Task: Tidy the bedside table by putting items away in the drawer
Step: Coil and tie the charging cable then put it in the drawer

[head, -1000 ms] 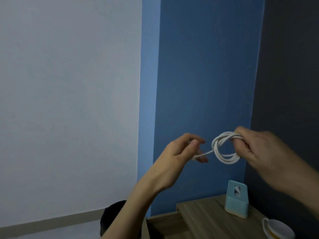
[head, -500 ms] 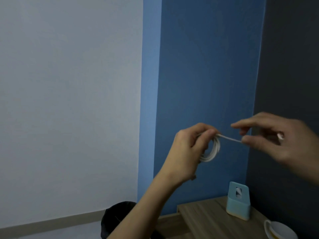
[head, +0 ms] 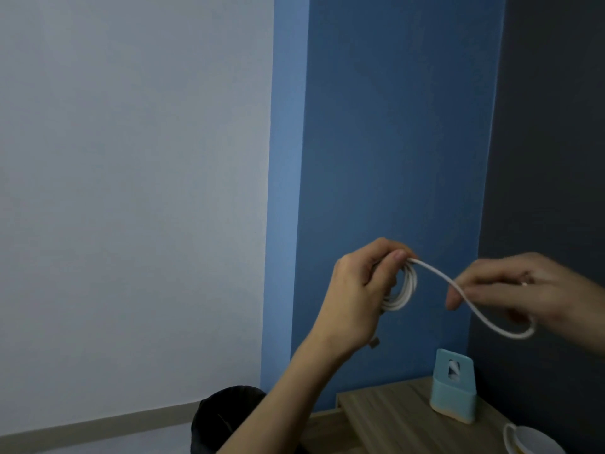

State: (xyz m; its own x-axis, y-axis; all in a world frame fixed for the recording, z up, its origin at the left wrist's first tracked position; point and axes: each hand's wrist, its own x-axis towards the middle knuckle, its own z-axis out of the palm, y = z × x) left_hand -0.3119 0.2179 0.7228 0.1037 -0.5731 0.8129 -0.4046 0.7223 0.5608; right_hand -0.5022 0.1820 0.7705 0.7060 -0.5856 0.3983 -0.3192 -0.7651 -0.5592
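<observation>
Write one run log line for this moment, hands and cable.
left hand: holds coiled white cable | right hand: pinches its loose strand | wooden bedside table: light blue plastic holder, white cup

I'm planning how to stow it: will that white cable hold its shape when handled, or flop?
Probably floppy: the white cable sags in a curve between the left hand and the right hand. It looks light, as fingers alone carry it. Its coil may spring loose if released, since only the grip holds it.
</observation>
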